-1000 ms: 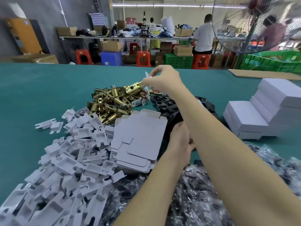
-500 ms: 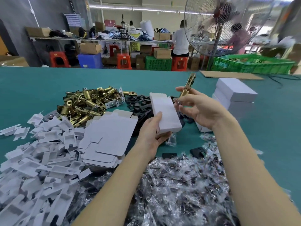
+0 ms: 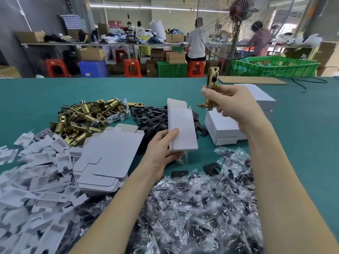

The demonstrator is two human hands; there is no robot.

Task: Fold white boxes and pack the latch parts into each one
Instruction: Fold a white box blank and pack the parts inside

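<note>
My left hand point(image 3: 161, 151) grips the near end of a folded white box point(image 3: 181, 127), whose far end is open with its flap standing up. My right hand point(image 3: 233, 105) holds a brass latch point(image 3: 211, 88) upright, just right of the box's open end and apart from it. A pile of brass latches point(image 3: 82, 118) lies at the left centre of the green table point(image 3: 36, 99). Flat white box blanks point(image 3: 108, 154) are stacked beside my left hand. Black strike plates point(image 3: 152, 116) lie behind the box.
White cardboard inserts point(image 3: 31, 180) cover the near left. Clear bags of small black parts point(image 3: 192, 208) fill the near centre. Finished white boxes point(image 3: 223, 131) are stacked at the right. Behind the table stand a large fan point(image 3: 236, 24), a green crate point(image 3: 275, 68) and people at benches.
My right hand picked a brass latch from the pile and carried it right, turning it upright. My left hand lifted the folded box from below my right arm and holds it up.
</note>
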